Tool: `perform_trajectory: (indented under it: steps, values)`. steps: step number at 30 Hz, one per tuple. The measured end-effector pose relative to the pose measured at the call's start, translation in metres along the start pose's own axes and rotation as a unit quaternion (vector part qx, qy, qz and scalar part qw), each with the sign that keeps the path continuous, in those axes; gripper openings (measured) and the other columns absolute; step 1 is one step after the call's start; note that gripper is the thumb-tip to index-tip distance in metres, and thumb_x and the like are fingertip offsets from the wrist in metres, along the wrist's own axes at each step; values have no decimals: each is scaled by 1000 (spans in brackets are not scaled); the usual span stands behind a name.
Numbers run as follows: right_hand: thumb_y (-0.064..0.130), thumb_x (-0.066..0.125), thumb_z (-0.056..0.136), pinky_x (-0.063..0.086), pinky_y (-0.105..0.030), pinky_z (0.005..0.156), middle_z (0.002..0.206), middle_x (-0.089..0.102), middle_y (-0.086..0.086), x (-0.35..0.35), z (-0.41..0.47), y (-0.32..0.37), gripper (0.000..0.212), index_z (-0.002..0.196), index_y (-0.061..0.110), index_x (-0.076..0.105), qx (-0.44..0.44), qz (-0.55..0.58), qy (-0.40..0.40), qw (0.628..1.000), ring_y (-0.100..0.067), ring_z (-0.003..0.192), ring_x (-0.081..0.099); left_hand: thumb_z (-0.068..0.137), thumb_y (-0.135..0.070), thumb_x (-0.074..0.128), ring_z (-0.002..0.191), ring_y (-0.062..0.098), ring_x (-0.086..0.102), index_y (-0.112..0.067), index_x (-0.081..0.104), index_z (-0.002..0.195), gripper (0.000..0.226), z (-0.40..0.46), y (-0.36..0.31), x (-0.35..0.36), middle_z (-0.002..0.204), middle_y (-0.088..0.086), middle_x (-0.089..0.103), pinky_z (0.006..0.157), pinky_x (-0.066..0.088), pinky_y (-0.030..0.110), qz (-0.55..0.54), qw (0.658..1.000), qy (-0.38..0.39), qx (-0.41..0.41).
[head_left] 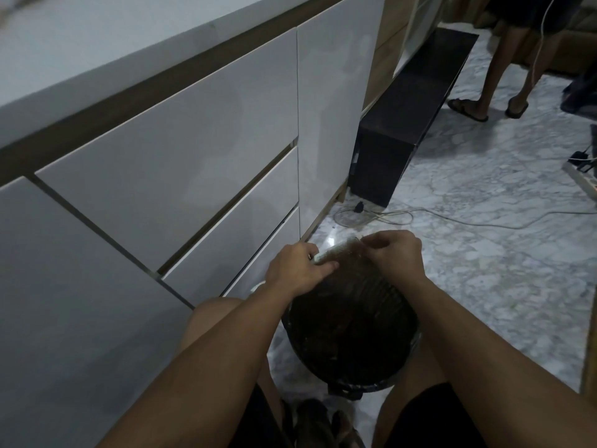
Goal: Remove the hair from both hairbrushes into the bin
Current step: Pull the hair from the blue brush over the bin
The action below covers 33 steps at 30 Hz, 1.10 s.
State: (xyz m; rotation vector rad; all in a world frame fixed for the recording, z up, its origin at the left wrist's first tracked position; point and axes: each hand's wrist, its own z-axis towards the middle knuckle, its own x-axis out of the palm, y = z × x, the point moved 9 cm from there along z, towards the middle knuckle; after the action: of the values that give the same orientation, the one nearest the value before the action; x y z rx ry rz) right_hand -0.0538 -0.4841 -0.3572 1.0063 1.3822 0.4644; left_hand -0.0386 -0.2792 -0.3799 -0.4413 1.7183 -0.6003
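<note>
A pale hairbrush (339,248) is held level over a dark round bin (352,331) that stands on the marble floor between my knees. My left hand (297,270) grips the brush at its near end. My right hand (395,250) pinches at the far end of the brush head, fingers closed on it; whether hair is between them is too dim to tell. Thin strands seem to hang from the brush toward the bin. The bin holds dark matter inside. A second hairbrush is not visible.
White drawer fronts (181,176) run along the left. A black low cabinet (403,124) stands beyond them, with a white cable (452,218) across the floor. Another person's legs (504,76) in sandals are at the far right.
</note>
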Motion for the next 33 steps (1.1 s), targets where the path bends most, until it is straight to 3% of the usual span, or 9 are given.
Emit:
perform_trajectory:
  steps: [2, 4, 8, 12, 16, 21, 26, 29, 33]
  values:
    - [12, 79, 76, 43, 0, 56, 83, 74, 3, 0, -1, 2, 13, 89, 16, 79, -1, -1, 15, 1000, -7, 82, 67, 79, -59, 67, 78, 20, 62, -20, 69, 90, 40, 1, 4, 0, 78, -1, 65, 63, 42, 28, 13, 1000, -7, -8]
    - [13, 81, 73, 49, -10, 70, 78, 73, 6, -5, -1, 3, 11, 83, 18, 80, 3, 25, 11, 1000, -7, 83, 68, 81, -57, 66, 78, 19, 61, -19, 70, 97, 41, 3, 11, -7, 83, 0, 66, 64, 42, 29, 9, 999, -21, -31]
    - [17, 84, 68, 58, -39, 85, 78, 76, 2, -18, 4, -15, 10, 74, 22, 78, 57, 76, -10, 995, -15, 84, 71, 81, -52, 69, 72, 17, 56, -23, 65, 81, 30, 7, 19, -14, 66, -8, 54, 61, 37, 26, -34, 998, -23, -50]
    - [18, 83, 67, 58, -49, 84, 87, 75, -4, -9, 7, -26, 11, 74, 21, 75, 89, 109, 35, 989, -24, 89, 71, 78, -55, 71, 65, 12, 55, -23, 62, 77, 33, 5, 16, -5, 65, -7, 54, 53, 34, 26, -60, 997, -4, -48]
    - [14, 76, 75, 58, -40, 79, 90, 72, -14, 7, 1, -19, 14, 87, 8, 71, 101, 117, 66, 986, -28, 87, 70, 76, -54, 74, 63, 14, 55, -21, 59, 64, 38, 7, 10, 1, 60, -5, 53, 53, 35, 26, -102, 994, 0, -43]
    - [-3, 62, 81, 50, -19, 53, 88, 66, -14, 14, -3, -12, 18, 99, -2, 64, 97, 119, 81, 985, -16, 68, 61, 80, -46, 74, 51, 13, 56, -21, 57, 55, 39, 6, 8, 4, 54, -2, 57, 50, 42, 25, -171, 983, 17, -64]
    - [-6, 47, 85, 49, -27, 60, 98, 69, -11, 9, -2, -9, 30, 84, 15, 68, 99, 134, 71, 984, -22, 80, 63, 84, -44, 71, 42, 17, 54, -20, 54, 56, 41, 5, 18, 2, 50, 0, 56, 41, 40, 23, -215, 970, 18, -113]
    - [-5, 45, 81, 52, -34, 75, 103, 69, -12, 16, -6, -5, 37, 94, 15, 73, 112, 184, 112, 970, -26, 94, 64, 86, -47, 65, 41, 18, 53, -18, 58, 63, 38, 3, 20, 7, 51, 1, 59, 43, 41, 25, -229, 963, 42, -137]
    - [5, 45, 88, 47, -34, 64, 95, 64, -14, 35, -18, 4, 34, 116, 10, 63, 145, 305, 196, 921, -23, 78, 63, 89, -43, 55, 41, 16, 50, -13, 63, 78, 33, 0, 20, 11, 57, 4, 61, 42, 39, 21, -239, 954, 70, -167]
